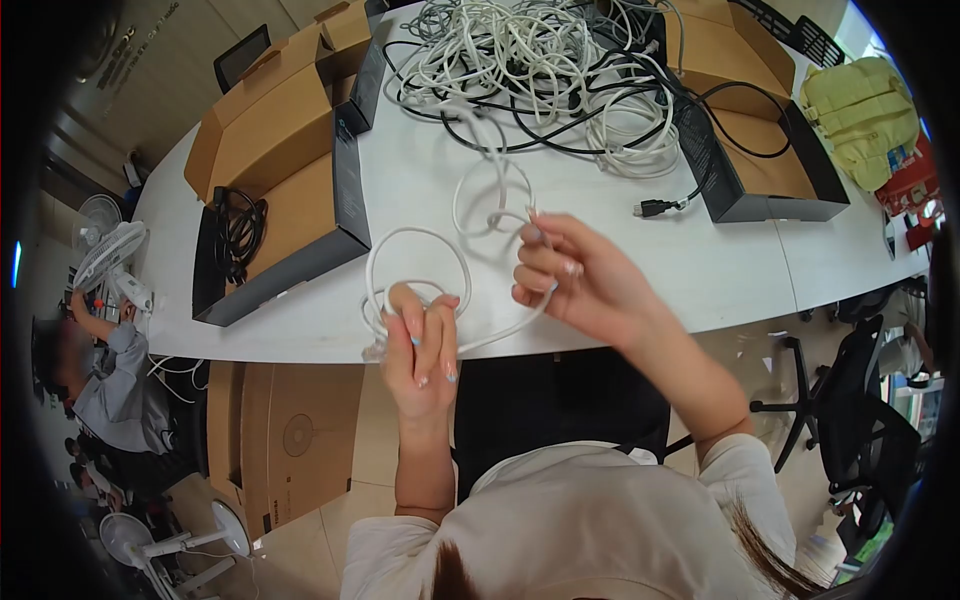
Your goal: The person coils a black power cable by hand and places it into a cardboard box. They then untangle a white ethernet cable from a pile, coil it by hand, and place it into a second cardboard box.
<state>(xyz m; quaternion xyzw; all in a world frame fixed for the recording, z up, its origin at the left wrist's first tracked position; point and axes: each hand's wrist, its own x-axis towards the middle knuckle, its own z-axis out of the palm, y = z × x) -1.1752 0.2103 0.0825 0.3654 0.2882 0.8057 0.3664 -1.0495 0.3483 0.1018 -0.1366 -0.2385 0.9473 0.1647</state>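
A white cable runs between my two hands above the near edge of the table. My left hand has its fingers closed around a few loops of it, and a clear plug end seems to stick out beside the palm. Higher and to the right, my right hand pinches the same cable between curled fingers. From there the strand loops loosely over the tabletop toward a big tangled pile of white, grey and black cables. Whether it joins the pile is hard to tell.
An open cardboard box on the left holds a coiled black cable. Another open box stands right, with a black cable and plug beside it. A yellow bag lies far right. A person sits left near fans.
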